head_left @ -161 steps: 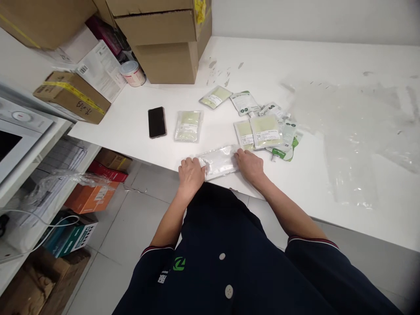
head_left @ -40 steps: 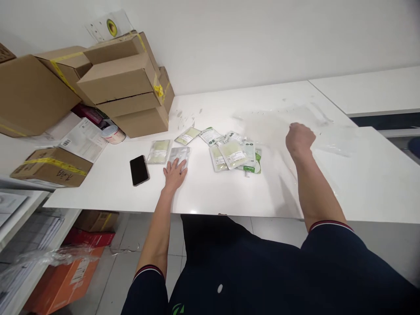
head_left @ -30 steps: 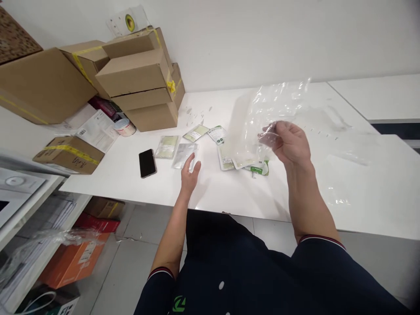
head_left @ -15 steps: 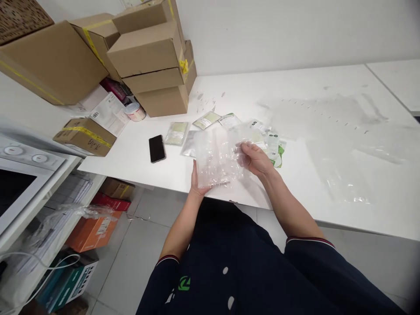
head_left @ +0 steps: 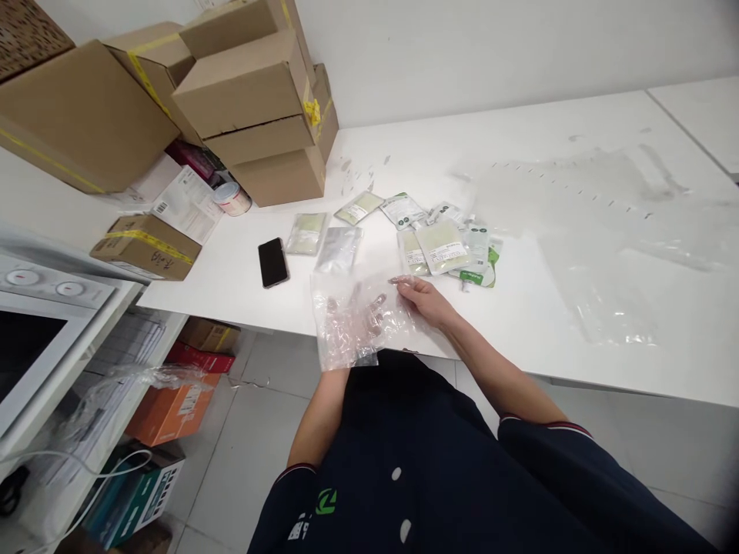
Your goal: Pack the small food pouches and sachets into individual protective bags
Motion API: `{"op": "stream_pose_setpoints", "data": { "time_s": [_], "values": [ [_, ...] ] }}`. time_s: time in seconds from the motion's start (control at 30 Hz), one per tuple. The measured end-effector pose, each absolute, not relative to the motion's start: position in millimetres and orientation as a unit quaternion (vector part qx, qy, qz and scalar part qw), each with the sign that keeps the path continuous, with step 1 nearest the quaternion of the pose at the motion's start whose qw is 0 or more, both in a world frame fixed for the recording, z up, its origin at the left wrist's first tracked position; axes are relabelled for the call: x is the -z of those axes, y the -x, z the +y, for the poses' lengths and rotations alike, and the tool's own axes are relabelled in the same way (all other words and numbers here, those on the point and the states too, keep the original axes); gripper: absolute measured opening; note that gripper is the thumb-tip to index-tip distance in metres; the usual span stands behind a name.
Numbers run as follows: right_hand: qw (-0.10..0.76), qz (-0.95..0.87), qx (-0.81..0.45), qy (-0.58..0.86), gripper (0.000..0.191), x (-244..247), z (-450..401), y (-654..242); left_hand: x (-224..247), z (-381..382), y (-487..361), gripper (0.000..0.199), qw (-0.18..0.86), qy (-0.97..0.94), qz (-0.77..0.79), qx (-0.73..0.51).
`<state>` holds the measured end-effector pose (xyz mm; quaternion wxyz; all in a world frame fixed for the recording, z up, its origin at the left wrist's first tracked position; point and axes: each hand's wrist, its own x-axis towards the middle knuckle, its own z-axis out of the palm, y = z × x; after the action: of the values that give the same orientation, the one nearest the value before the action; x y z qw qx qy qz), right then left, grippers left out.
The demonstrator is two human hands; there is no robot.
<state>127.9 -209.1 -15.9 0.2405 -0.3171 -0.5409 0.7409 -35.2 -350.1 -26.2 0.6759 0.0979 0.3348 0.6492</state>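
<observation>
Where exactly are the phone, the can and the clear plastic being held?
Phone (head_left: 273, 262): head view, middle of its dark screen.
Can (head_left: 235, 203): head view, its side below the lid.
Clear plastic (head_left: 342, 336): head view, its crinkled middle.

A dark navy, short-sleeved cloth shirt (head_left: 462, 485) spreads across the bottom centre of the frame, its sleeve hems edged with thin white and dark red stripes (head_left: 569, 425) — bare forearms (head_left: 499, 373) below them. Pale, round buttons (head_left: 396, 474) run down the front, left of which sits a rounded green logo (head_left: 326, 502) — small white lettering (head_left: 299, 529) beside it, illegible here.
</observation>
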Motion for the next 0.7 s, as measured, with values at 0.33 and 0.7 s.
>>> {"op": "stream_pose_setpoints", "data": {
  "time_s": [0.33,0.7],
  "values": [
    [0.324,-0.652,-0.611,0.311,0.04,-24.4,-145.5,-150.7,-71.0,-350.9,139.2,0.043,0.195,-0.245,0.599,-0.737],
    [-0.01,-0.911,-0.046,0.41,0.057,11.5,-121.7,-184.1,-79.5,-328.2,74.6,0.032,-0.247,-0.721,0.605,-0.23]
  ]
}}
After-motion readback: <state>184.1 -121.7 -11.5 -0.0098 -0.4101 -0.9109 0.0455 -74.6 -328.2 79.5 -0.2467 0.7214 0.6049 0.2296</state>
